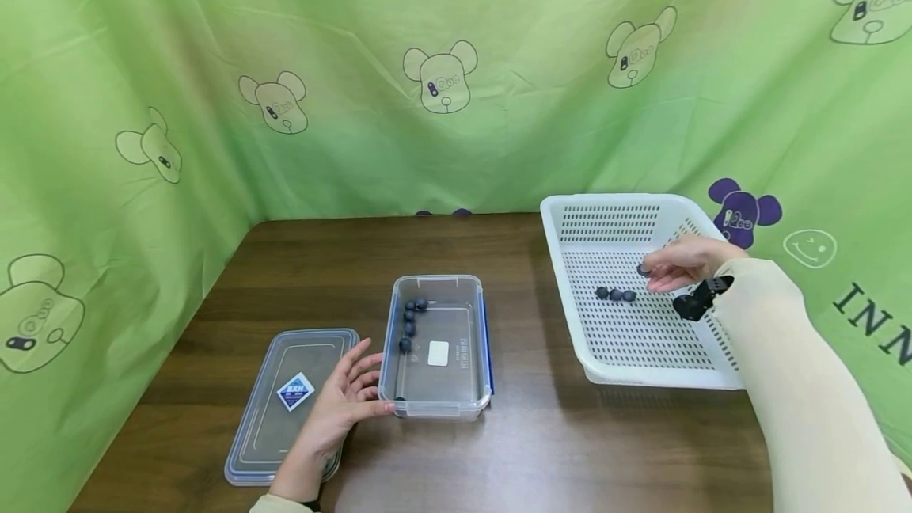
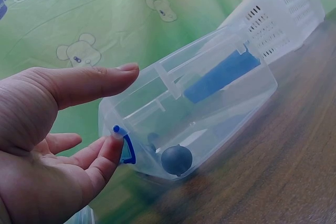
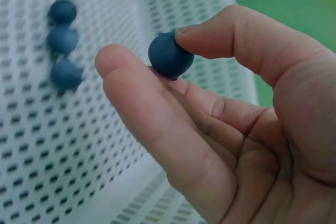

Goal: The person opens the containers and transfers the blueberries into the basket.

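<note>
In the head view my right hand (image 1: 680, 261) is over the white basket (image 1: 563, 315). Between its thumb and fingers it pinches a small dark blue ball (image 3: 170, 55) with little nubs. Three similar balls (image 1: 616, 294) sit in a row on the basket floor, left of that hand. My left hand (image 1: 349, 394) touches the left side of a clear plastic box (image 1: 466, 410), its fingers fairly straight and its thumb by the front left corner. Inside the box, several dark blue balls (image 1: 409, 328) line the left side. Another ball (image 2: 177, 160) lies near the box's corner by this hand.
A clear lid (image 1: 260, 418) with a blue and white label lies on the brown wooden table (image 1: 541, 450), partly behind my left hand. Blue clips (image 1: 488, 351) hang on the box's side. A green printed curtain (image 1: 356, 157) stands behind and beside the table.
</note>
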Available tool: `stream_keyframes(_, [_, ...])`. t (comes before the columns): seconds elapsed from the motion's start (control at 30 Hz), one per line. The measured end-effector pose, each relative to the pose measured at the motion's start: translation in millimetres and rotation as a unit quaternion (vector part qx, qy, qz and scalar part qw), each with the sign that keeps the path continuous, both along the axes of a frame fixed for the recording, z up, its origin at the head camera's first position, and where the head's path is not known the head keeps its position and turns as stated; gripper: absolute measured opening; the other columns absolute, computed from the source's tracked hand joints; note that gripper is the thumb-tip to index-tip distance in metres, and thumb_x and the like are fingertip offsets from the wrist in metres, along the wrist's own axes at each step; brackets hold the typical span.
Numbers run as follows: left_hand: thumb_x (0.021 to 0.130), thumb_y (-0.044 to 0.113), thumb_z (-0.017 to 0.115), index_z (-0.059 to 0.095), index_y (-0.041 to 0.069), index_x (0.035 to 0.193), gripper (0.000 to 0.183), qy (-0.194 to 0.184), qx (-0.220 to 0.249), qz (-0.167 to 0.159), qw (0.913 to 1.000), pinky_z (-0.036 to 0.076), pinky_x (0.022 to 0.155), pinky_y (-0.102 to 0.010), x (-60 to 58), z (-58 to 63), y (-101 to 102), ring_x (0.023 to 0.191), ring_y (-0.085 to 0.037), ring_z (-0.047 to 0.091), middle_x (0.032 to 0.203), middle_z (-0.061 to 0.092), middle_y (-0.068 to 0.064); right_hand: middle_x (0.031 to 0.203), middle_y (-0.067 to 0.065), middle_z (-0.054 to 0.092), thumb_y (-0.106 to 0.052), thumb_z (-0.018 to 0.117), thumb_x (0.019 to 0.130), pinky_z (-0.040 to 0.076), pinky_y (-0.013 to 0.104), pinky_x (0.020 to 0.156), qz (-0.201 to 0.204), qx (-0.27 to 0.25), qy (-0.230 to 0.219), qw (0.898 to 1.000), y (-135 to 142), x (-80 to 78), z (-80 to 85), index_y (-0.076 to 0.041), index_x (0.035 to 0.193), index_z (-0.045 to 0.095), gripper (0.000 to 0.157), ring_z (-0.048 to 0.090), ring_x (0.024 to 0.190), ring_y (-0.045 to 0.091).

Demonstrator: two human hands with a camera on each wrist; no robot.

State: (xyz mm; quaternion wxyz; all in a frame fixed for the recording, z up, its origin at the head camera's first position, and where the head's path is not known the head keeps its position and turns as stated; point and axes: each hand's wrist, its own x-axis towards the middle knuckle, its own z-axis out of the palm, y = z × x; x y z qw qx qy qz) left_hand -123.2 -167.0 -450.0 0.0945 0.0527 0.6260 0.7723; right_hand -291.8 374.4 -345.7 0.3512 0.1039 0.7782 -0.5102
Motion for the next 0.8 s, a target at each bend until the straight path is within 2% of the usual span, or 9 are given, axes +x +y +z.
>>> stream_keyframes(0.1, [0.068,-0.017,0.081,0.017,-0.007,0.154,0.107,-0.001,-0.002,0.001,1.0,0.052,0.086,-0.025,-0.2,-1.1,-0.5,0.108,-0.018,0.057,0.138,0.047,-0.023,0.074,0.012,0.072,-0.007,0.055,0.094,0.058,0.026,0.07,-0.001,0.016,-0.017,1.0,3.1,-0.4,-7.6,0.001,0.084,0.067,0.017,0.072,0.067,0.015])
stream_keyframes(0.37, [0.069,-0.012,0.083,0.016,-0.012,0.151,0.106,0.033,0.001,-0.004,0.9995,0.052,0.085,-0.024,-0.9,-5.0,-1.5,0.106,-0.017,0.058,0.134,0.05,-0.021,0.069,0.011,0.07,-0.006,0.057,0.091,0.058,0.026,0.068,-0.007,0.038,-0.02,0.999,3.5,-0.7,-29.7,0.005,0.081,0.064,0.016,0.071,0.065,0.016])
stream_keyframes(0.57, [0.067,-0.016,0.082,0.017,-0.008,0.153,0.109,0.006,-0.001,0.004,1.0,0.052,0.085,-0.024,-0.9,-2.6,-0.7,0.106,-0.017,0.058,0.136,0.049,-0.022,0.07,0.012,0.069,-0.007,0.059,0.089,0.058,0.026,0.068,-0.027,0.059,-0.031,0.997,-1.7,-0.2,-38.7,0.008,0.086,0.057,0.015,0.071,0.064,0.018])
stream_keyframes(0.8, [0.069,-0.019,0.079,0.017,-0.009,0.153,0.105,0.001,-0.001,0.002,1.0,0.052,0.086,-0.024,-0.1,2.1,0.2,0.106,-0.018,0.057,0.139,0.045,-0.028,0.068,0.01,0.067,-0.01,0.056,0.088,0.058,0.024,0.066,0.001,0.086,-0.045,0.995,-2.7,-4.4,-43.5,0.009,0.086,0.054,0.019,0.069,0.062,0.015])
